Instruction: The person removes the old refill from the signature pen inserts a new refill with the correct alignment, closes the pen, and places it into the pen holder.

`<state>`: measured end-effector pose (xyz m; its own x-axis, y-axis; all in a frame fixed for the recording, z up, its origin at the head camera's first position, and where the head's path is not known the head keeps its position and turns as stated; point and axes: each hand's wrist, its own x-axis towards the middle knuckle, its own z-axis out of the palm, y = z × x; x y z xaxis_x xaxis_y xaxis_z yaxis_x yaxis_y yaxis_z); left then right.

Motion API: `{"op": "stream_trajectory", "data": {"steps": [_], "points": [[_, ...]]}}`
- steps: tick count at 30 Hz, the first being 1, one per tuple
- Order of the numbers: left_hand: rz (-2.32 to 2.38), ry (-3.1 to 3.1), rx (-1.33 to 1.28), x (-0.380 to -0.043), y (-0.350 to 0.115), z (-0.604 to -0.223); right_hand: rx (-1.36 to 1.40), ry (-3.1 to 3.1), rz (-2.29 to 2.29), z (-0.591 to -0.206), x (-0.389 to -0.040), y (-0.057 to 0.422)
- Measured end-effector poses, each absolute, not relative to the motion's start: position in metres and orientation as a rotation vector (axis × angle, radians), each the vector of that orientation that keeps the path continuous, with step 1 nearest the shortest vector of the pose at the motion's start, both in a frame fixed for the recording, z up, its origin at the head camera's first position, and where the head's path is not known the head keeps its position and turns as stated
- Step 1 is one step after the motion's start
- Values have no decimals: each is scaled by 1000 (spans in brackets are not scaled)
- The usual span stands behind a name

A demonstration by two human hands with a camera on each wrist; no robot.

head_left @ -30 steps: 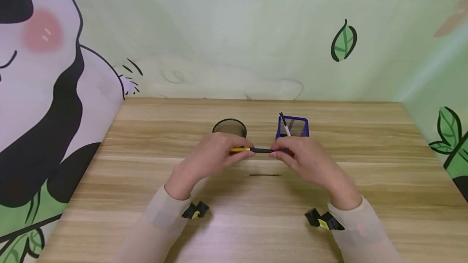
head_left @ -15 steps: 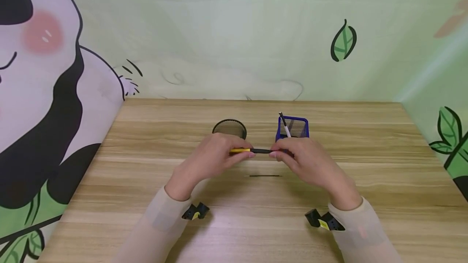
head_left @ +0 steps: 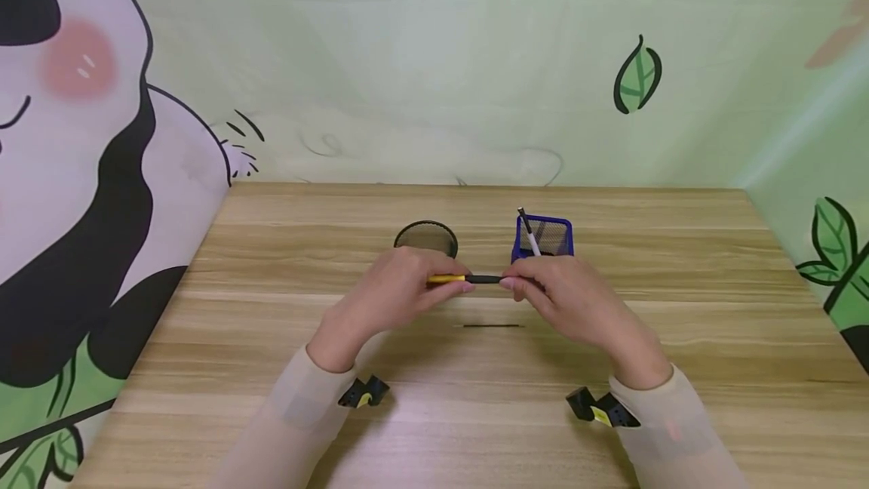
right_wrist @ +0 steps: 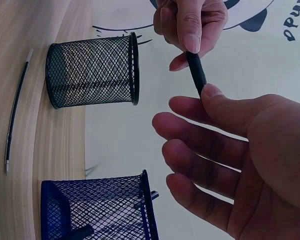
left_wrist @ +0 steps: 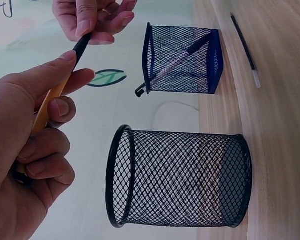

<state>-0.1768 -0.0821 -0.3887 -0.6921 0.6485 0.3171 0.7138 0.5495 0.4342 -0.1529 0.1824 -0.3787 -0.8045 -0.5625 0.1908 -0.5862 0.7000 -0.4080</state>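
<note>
A yellow pen [head_left: 445, 278] with a black grip section lies level between my two hands, above the table. My left hand [head_left: 394, 289] grips its yellow barrel, with the fingers curled round it in the left wrist view. Thumb and forefinger of my right hand [head_left: 570, 296] pinch the black front end; the other fingers are spread loosely in the right wrist view, and the pen's tip is hidden. Below the hands a thin dark pen refill [head_left: 492, 326] rests on the wooden table, its one end pale in the left wrist view [left_wrist: 256, 80].
Behind my left hand stands a round black mesh pen holder [left_wrist: 180, 180]. A square blue mesh pen holder [head_left: 572, 236] is behind my right hand, with a white-and-black pen [head_left: 532, 238] leaning in it. A printed wall covering borders the table [head_left: 305, 206] at the back.
Both hands stay in almost the same place with the yellow pen between them. My right fingertips have shifted very slightly on its black end.
</note>
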Motion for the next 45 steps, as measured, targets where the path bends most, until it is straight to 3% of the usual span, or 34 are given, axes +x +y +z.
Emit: {"op": "stream_trajectory", "data": {"steps": [45], "points": [[-818,-2618,-1206,-177,-80,-390,915,-2837,884,-377,-152,180]]}}
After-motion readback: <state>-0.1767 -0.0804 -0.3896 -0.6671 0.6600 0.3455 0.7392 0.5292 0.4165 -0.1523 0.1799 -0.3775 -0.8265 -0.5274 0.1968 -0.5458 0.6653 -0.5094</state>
